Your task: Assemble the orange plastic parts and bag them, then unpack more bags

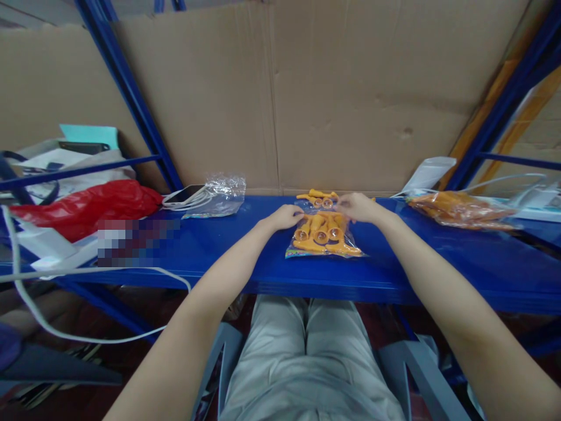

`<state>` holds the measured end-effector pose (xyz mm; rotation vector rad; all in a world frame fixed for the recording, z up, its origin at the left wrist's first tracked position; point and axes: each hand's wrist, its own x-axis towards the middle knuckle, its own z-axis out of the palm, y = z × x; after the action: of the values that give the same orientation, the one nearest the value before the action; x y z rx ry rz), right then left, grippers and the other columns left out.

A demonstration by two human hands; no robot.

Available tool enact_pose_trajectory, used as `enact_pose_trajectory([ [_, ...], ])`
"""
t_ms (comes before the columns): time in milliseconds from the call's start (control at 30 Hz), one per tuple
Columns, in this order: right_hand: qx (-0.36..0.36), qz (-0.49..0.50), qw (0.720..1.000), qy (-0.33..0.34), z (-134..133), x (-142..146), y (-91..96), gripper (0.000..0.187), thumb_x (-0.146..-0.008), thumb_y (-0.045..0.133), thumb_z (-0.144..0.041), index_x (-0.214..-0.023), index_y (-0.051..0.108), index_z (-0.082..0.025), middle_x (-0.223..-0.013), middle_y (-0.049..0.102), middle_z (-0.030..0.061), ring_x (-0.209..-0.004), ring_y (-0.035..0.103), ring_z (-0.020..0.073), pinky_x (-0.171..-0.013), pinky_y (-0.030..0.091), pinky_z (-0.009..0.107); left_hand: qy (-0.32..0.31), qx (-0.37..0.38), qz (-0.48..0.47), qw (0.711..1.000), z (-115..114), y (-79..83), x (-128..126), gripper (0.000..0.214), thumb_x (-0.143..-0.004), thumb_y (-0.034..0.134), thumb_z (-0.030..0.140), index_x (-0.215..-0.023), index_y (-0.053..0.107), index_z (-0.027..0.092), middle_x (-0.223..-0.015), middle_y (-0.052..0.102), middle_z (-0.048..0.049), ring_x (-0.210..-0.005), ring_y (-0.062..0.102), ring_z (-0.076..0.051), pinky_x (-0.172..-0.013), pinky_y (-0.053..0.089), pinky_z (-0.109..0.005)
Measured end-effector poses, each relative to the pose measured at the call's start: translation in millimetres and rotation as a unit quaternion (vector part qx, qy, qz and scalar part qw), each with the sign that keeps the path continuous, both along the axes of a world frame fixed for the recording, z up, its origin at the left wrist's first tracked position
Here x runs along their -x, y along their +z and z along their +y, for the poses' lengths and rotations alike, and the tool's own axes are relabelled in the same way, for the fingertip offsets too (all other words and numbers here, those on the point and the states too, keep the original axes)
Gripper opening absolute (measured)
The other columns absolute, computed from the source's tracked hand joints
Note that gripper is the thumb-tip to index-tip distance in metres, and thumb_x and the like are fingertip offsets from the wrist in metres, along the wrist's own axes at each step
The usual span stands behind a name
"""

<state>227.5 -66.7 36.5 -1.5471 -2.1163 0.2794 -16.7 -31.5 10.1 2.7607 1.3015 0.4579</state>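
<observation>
A clear plastic bag [346, 251] lies on the blue shelf top in front of me, filled with several orange-yellow plastic pieces that have round, clear ends. More orange-yellow pieces [322, 193] lie just beyond it, at or past its far end. My left hand [286, 217] is closed at the bag's far left side, fingertips pinching its edge. Across from it, my right hand [358, 207] is closed on the far right side of the same bag. The fingertips are small and partly hidden against the plastic.
On the right lies another clear bag of orange pieces [456, 209], near a white object [432, 171]. To the left are a clear empty bag [223, 196], a phone with a white cable [189, 196], a red plastic bag [100, 204] and a white power strip [65, 251]. Cardboard [280, 99] closes the back.
</observation>
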Motion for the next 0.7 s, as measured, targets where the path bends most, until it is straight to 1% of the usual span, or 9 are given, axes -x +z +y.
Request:
enact_pose_trajectory([
  [67,0.108,0.019,0.994,0.014,-6.0,3.0,-0.2,0.022,-0.081,0.068,-0.042,-0.077,0.071,-0.021,-0.048,0.057,0.0008,-0.051,0.059,0.0176,-0.061,0.05,0.032,-0.027,0.009,-0.016,0.999,-0.7,1.4,1.7,0.033,-0.086,0.047,0.014,-0.108,0.071,0.016,-0.116,0.072,-0.0067,-0.109,0.065,-0.02,-0.099,0.047,-0.031],
  [133,0.158,0.046,0.986,0.013,-7.8,3.4,-3.0,0.027,-0.077,0.073,-0.048,-0.083,0.073,-0.021,-0.045,0.055,-0.001,-0.047,0.056,0.0159,-0.058,0.051,0.033,-0.057,0.022,-0.019,0.998,-0.7,2.3,3.5,0.041,-0.078,0.049,0.007,-0.112,0.071,0.017,-0.12,0.071,-0.0054,-0.112,0.064,-0.019,-0.1,0.046,-0.031],
  [233,0.164,0.086,0.982,0.036,-4.2,-1.1,-7.2,0.036,-0.071,0.077,-0.054,-0.086,0.074,-0.021,-0.046,0.055,-0.0016,-0.046,0.056,0.0145,-0.058,0.052,0.034,-0.1,0.047,-0.003,0.994,0.0,3.4,6.8,0.055,-0.07,0.053,0.006,-0.121,0.066,0.02,-0.127,0.067,-0.0043,-0.116,0.062,-0.02,-0.102,0.044,-0.031],
  [333,0.165,0.122,0.974,0.091,1.7,-5.7,-10.0,0.039,-0.069,0.076,-0.056,-0.085,0.074,-0.02,-0.047,0.057,-0.0012,-0.046,0.056,0.0134,-0.056,0.053,0.034,-0.105,0.061,0.016,0.993,0.4,3.9,10.2,0.055,-0.072,0.057,0.013,-0.126,0.063,0.021,-0.13,0.065,-0.0053,-0.117,0.061,-0.021,-0.103,0.044,-0.032],
  [400,0.164,0.151,0.97,0.092,3.7,-4.9,-11.7,0.036,-0.071,0.076,-0.054,-0.083,0.074,-0.02,-0.049,0.059,-0.0009,-0.047,0.057,0.0131,-0.056,0.053,0.033,-0.09,0.055,0.024,0.994,0.9,3.1,11.9,0.05,-0.075,0.057,0.018,-0.125,0.063,0.021,-0.13,0.065,-0.0058,-0.118,0.061,-0.022,-0.103,0.044,-0.032],
  [467,0.151,0.186,0.969,0.059,3.7,-0.8,-13.7,0.029,-0.073,0.076,-0.047,-0.084,0.074,-0.02,-0.054,0.061,0.0,-0.052,0.059,0.0138,-0.058,0.054,0.031,-0.068,0.046,0.027,0.996,2.9,1.0,13.6,0.047,-0.078,0.056,0.021,-0.124,0.063,0.02,-0.13,0.065,-0.0059,-0.118,0.06,-0.022,-0.102,0.044,-0.031],
  [567,0.117,0.226,0.967,0.027,3.4,6.3,-18.0,0.024,-0.079,0.071,-0.031,-0.099,0.073,-0.018,-0.068,0.069,0.0032,-0.063,0.064,0.0155,-0.067,0.056,0.031,0.01,0.035,0.019,0.999,9.1,-3.9,16.4,0.042,-0.083,0.054,0.027,-0.124,0.063,0.022,-0.13,0.065,-0.0057,-0.12,0.059,-0.023,-0.102,0.044,-0.033],
  [633,0.101,0.221,0.969,0.043,5.4,7.7,-21.3,0.034,-0.079,0.065,-0.019,-0.113,0.07,-0.016,-0.079,0.072,0.0057,-0.072,0.067,0.0169,-0.073,0.056,0.032,0.085,0.028,0.012,0.996,13.9,-7.0,18.3,0.039,-0.087,0.051,0.031,-0.124,0.062,0.024,-0.131,0.064,-0.0061,-0.122,0.058,-0.025,-0.103,0.044,-0.037],
  [700,0.093,0.176,0.977,0.075,9.3,5.7,-24.2,0.048,-0.075,0.06,-0.01,-0.122,0.066,-0.016,-0.09,0.074,0.0071,-0.081,0.068,0.0187,-0.079,0.056,0.032,0.137,0.024,0.009,0.99,17.7,-9.0,19.4,0.038,-0.09,0.047,0.034,-0.124,0.062,0.025,-0.132,0.064,-0.0069,-0.123,0.057,-0.026,-0.103,0.044,-0.042],
])
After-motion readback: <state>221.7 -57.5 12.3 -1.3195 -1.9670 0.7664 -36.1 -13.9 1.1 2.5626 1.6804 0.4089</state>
